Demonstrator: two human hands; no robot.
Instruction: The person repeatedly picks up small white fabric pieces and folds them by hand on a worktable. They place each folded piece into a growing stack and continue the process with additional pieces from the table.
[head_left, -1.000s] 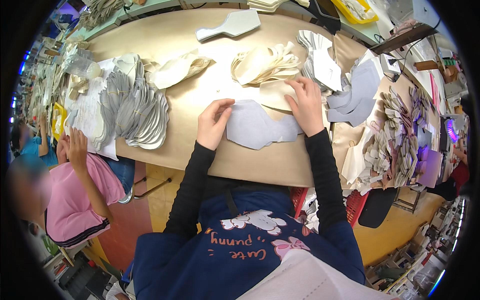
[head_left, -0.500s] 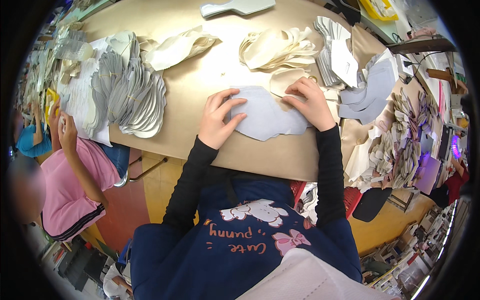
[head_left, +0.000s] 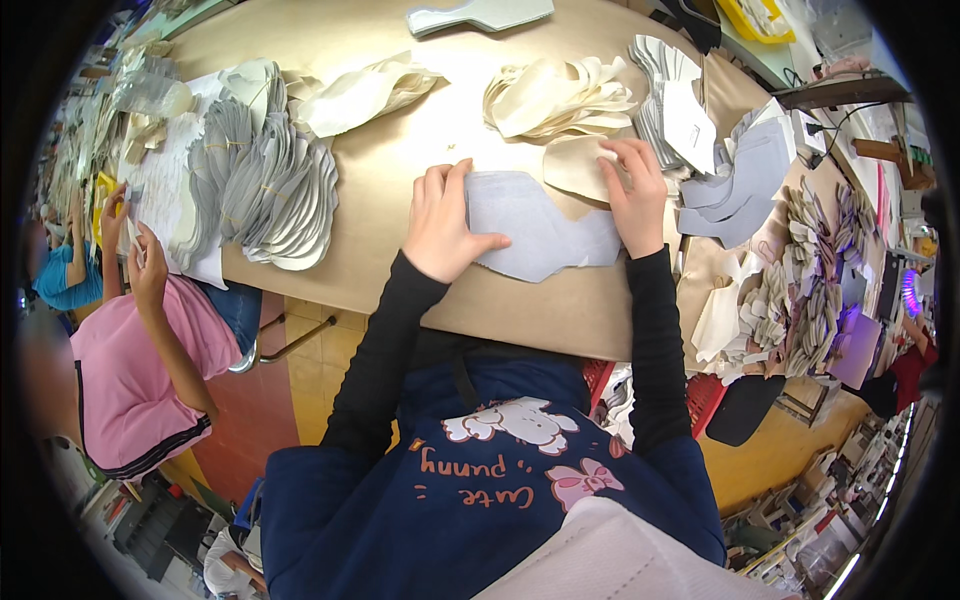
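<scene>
A flat light-grey cut piece (head_left: 535, 225), like thin leather or fabric with a notched upper right edge, lies on the table in front of me. My left hand (head_left: 445, 225) rests at its left edge, fingers stretched up and the thumb spread over the piece. Just beyond the notch is a smaller cream piece (head_left: 575, 168), partly overlapping the grey one's upper edge. My right hand (head_left: 636, 195) has its thumb and fingertips closed at the right end of this cream piece.
A pile of cream pieces (head_left: 560, 97) lies beyond my hands, a folded cream stack (head_left: 370, 95) to its left. Banded grey stacks (head_left: 265, 190) are at left, white stacks (head_left: 688, 120) and grey pieces (head_left: 735, 205) at right. A person in pink (head_left: 160, 350) sits at left.
My right hand has moved from the grey piece's notched edge to the cream piece's right end. My left hand's fingers have straightened, and its thumb now extends further over the grey piece.
</scene>
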